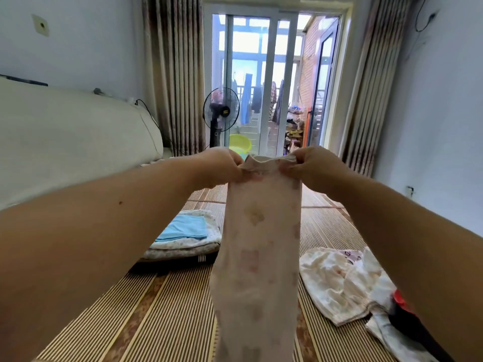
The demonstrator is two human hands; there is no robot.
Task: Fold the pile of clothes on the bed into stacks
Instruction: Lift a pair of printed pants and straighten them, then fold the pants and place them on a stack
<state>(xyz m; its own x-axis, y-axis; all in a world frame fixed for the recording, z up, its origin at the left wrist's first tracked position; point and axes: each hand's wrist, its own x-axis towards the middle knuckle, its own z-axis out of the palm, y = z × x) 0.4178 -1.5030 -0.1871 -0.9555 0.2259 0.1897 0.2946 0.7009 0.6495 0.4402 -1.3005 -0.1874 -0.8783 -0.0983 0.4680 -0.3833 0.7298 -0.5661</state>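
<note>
The left forearm reaches in from the lower left, stretched forward and raised above the bed. The left hand has its fingers curled, pinching the left top corner of a pale pink printed garment. The garment hangs straight down between both hands as a long narrow strip, in front of the camera and above the bed's striped bamboo mat; its lower end runs out of view at the bottom. The right hand pinches the right top corner the same way, knuckles up, with the right forearm coming in from the lower right. The top hem is stretched fairly taut between the two hands.

At the far left a cream padded headboard stands along the wall. On the mat, left of the hanging garment, lies a folded stack of pale cloths with a light blue cloth on top; the garment hides the stack's right edge. Behind the hands stand a black pedestal fan and a green basin, before a glass sliding door flanked by striped curtains. To the right on the mat lies an unfolded pile of cream and white clothes, partly covered by the right forearm, with a red and black item at its near edge.
</note>
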